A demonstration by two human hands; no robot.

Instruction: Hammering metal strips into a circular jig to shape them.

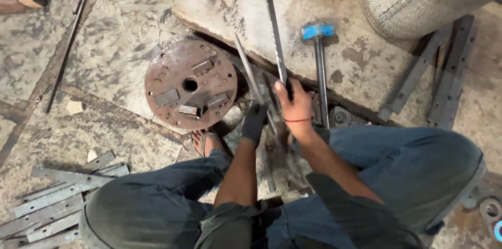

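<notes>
Head view: fingers [286, 93] around metal strip [272, 19].

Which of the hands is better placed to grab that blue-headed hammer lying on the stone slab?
Probably the right hand: it sits right beside the hammer handle, though it grips a long metal strip. The gloved left hand is farther away, holding another strip.

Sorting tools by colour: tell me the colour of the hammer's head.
Bright blue: the metal-handled hammer's head, clearest in the head view.
</notes>
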